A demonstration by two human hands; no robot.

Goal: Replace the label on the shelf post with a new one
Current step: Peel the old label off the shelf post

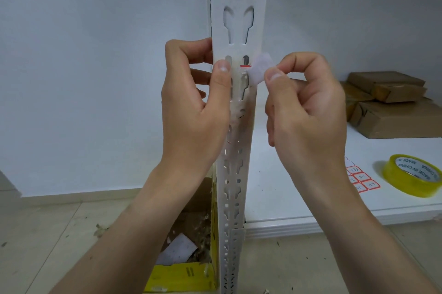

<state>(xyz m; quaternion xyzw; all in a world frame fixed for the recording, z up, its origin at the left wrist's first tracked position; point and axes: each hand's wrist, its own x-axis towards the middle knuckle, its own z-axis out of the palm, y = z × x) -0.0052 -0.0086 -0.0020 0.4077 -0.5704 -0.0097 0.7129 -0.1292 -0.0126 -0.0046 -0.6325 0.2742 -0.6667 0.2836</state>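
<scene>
Centrally, the white slotted shelf post (239,30) stands upright. The left hand (191,107) grips it: fingers curled round its left edge, thumb flat on the front face. The right hand (306,107) pinches the label (259,68) between thumb and forefinger just right of the post. The label's pale back faces the camera and its red-edged end lies against the post. On the shelf (311,198) to the right lie a sheet of red-bordered stickers (361,180) with illegible handwriting, a yellow tape roll (411,179) whose core reads "MADE IN CHINA", and brown parcels (387,102).
</scene>
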